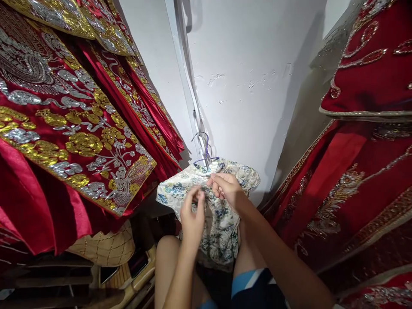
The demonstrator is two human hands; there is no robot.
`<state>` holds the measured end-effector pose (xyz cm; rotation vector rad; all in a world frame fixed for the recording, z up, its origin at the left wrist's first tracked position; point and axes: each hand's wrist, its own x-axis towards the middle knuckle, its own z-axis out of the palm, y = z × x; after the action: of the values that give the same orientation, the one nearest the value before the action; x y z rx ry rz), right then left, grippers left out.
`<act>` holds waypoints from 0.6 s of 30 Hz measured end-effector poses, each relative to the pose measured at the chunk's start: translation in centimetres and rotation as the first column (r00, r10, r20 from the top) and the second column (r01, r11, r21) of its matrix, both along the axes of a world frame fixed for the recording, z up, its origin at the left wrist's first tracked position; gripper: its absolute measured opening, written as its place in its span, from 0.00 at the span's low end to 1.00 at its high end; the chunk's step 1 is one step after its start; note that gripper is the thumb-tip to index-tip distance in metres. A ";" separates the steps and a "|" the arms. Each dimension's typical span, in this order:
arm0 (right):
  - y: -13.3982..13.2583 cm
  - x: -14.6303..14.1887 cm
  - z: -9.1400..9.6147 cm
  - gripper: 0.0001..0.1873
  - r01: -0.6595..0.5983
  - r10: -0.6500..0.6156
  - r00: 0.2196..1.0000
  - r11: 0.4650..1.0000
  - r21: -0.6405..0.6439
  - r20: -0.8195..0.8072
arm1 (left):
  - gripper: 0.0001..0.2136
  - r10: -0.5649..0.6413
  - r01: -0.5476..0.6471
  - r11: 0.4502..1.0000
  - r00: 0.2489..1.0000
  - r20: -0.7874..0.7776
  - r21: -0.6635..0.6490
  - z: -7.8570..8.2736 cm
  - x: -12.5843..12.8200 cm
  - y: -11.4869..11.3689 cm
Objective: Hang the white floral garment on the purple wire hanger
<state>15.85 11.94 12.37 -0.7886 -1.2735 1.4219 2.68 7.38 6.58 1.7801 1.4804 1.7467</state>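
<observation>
A short-sleeved garment (220, 246) with a blue, green and yellow floral print on cream hangs in front of me on a purple wire hanger (207, 148). My right hand (227, 189) is just below its collar, thumb and forefinger pressed together and the other fingers curled. Whatever sits in that pinch is too small to make out. Lower and to the left, my left hand (192, 212) is held over the garment's chest with thumb and forefinger bent into a ring, tips close together. I cannot see what, if anything, lies between them.
A white metal upright (183, 56) stands against the scuffed white wall (244, 51), above the hanger. Red sequined garments (86, 141) crowd the left side, and more embroidered red clothing (325, 171) hangs at right. Wooden slatted furniture (141, 277) with a tan cushion (106, 246) is at lower left.
</observation>
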 end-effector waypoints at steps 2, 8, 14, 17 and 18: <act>-0.3 0.1 0.2 0.19 -0.014 0.012 0.999 0.999 0.042 0.043 | 0.14 -0.040 0.050 0.995 0.993 -0.113 0.081 3.7 -0.2 1.7; 0.6 -0.3 -2.9 0.15 0.091 -0.116 0.978 0.985 0.147 0.176 | 0.08 -0.019 0.073 0.980 0.959 -0.282 0.183 7.4 0.0 2.9; -1.7 -1.0 -9.3 0.17 0.014 -0.013 0.975 1.000 0.000 0.223 | 0.05 0.188 -0.272 0.953 0.876 0.445 0.133 5.8 -6.9 4.2; -3.9 -1.0 -10.8 0.17 -0.054 0.064 0.987 0.996 -0.072 0.147 | 0.05 0.202 -0.108 0.979 0.491 0.847 -0.171 2.4 -10.6 4.8; -4.5 -1.0 -11.1 0.16 -0.067 0.078 0.989 0.994 -0.088 0.127 | 0.06 0.224 -0.050 0.973 0.443 0.868 -0.226 1.0 -11.0 4.6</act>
<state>14.86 7.40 1.26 -0.9123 -1.3613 1.5097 -8.33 12.02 7.57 0.3911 1.1933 2.0295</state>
